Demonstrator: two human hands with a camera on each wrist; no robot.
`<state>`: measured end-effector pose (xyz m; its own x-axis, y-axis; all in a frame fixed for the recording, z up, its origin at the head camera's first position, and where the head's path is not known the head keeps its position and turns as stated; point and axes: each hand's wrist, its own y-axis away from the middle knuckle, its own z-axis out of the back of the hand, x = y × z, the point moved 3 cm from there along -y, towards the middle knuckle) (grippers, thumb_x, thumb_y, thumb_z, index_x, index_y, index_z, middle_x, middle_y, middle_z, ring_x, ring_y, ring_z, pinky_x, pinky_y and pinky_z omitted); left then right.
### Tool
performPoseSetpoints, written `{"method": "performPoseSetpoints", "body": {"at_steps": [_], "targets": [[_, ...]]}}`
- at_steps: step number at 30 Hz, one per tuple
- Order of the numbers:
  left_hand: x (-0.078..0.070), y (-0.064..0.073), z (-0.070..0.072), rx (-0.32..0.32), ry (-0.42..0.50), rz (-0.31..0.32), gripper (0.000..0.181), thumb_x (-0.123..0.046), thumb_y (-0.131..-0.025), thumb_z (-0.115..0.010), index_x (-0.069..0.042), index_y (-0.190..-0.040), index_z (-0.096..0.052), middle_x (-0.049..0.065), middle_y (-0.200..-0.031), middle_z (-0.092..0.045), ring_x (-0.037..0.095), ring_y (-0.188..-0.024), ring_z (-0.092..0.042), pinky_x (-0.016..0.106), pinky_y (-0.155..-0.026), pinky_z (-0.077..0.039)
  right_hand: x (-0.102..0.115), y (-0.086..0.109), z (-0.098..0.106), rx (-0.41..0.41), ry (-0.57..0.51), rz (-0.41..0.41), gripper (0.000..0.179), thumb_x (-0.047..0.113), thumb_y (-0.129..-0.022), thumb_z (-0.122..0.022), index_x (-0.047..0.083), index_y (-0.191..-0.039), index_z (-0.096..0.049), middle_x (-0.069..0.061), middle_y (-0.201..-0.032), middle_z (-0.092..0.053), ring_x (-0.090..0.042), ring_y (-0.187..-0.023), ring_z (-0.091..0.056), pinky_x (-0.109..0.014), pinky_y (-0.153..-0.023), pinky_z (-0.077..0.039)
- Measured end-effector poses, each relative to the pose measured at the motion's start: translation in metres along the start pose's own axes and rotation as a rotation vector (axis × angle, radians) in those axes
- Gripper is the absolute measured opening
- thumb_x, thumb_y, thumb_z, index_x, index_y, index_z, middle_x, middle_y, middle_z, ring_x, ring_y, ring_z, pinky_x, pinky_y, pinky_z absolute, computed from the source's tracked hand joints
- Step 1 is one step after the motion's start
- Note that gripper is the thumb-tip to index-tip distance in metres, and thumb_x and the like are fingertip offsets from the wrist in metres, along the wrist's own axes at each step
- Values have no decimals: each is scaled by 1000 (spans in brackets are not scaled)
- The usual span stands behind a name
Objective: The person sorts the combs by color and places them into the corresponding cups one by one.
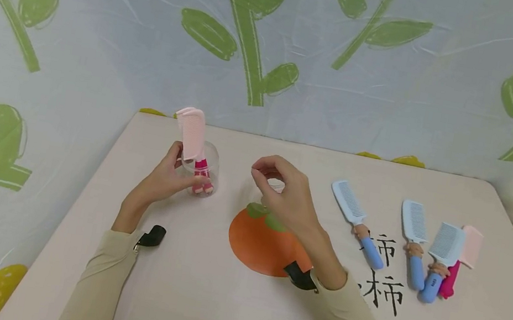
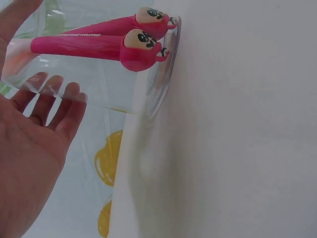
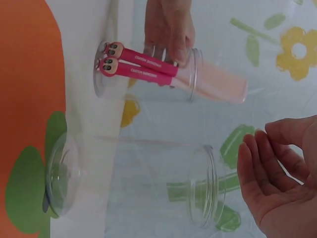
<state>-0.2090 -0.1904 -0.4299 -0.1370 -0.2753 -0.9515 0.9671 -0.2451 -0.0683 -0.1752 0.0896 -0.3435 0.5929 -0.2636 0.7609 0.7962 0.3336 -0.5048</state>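
Observation:
A clear jar [image 1: 215, 160] stands on the table at the left, and my left hand [image 1: 164, 179] grips it, thumb on the near side and fingers round the far side. Two pink combs [image 1: 193, 136] stand head-up inside, their dark pink cartoon handles [image 2: 84, 48] resting at the bottom. My right hand [image 1: 295, 197] hovers by the mouth of a second clear jar [image 3: 212, 191], thumb near the loosely bent fingers. Nothing shows between them. That second jar contains no combs and is mostly hidden behind the right hand in the head view.
On the table's right side lie three light blue combs, one [image 1: 352, 206] apart from the others. Beneath the rightmost blue comb [image 1: 446, 246] is a pink comb [image 1: 471, 247]. The tablecloth has an orange persimmon print [image 1: 253, 243] and black characters. A leaf-patterned sheet [image 1: 142, 52] hangs behind.

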Motion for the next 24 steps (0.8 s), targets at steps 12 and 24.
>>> {"method": "performPoseSetpoints", "body": {"at_steps": [12,24], "targets": [[-2,1,0,2,-1,11,80,-19,-85,-86,-6,-141,-30,11,-137,-46,24,-133,-41,53,-119,-26,-8,18,32,-62,12,27,15,-2,-94,-71,4,-108,-69,-1,-102,-71,-17,-95,-68,-27,-94,-55],[-2,1,0,-3,3,29,82,-19,-84,-87,-8,-143,-30,10,-138,-45,25,-133,-41,54,-120,-25,-23,36,60,-140,-48,-2,16,-11,-93,-68,-3,-107,-69,-13,-101,-70,-22,-94,-67,-24,-94,-54]]}}
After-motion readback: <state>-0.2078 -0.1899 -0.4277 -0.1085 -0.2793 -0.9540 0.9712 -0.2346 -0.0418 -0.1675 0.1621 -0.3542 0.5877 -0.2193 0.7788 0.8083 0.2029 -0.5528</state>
